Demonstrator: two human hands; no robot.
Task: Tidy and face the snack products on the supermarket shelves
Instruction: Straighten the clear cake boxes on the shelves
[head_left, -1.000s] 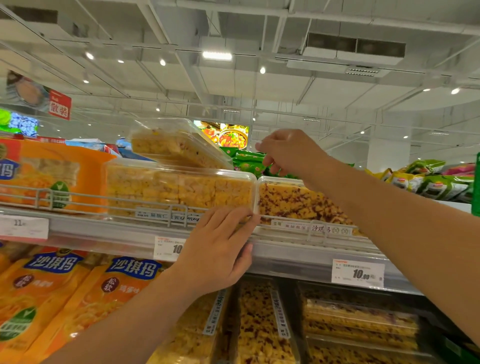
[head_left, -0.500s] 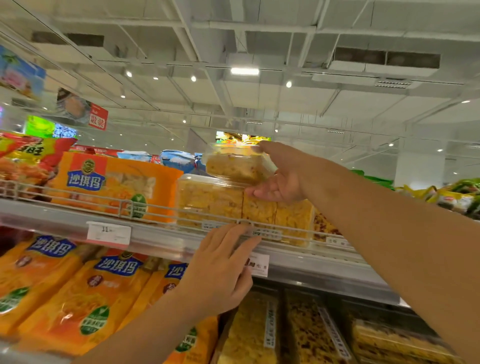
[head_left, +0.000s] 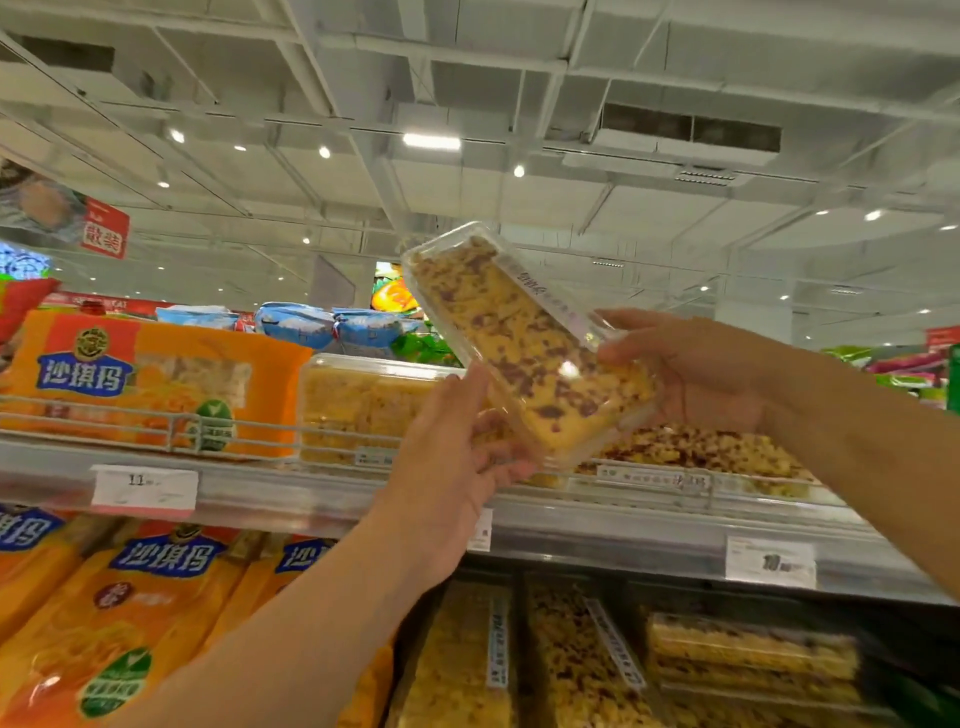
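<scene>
Clear snack box (head_left: 530, 343) held tilted above the top shelf (head_left: 322, 499), gripped by left hand (head_left: 457, 467) and right hand (head_left: 696, 374). Mid-restock; next, probably laying it flat, label forward.

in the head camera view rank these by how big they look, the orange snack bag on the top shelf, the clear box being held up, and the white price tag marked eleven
1. Orange snack bag, widest of the three.
2. Clear box, held tilted by the left hand and right hand; it is nearer the camera, so its margin under the bag is unsure.
3. White price tag, plainly smallest.
</scene>
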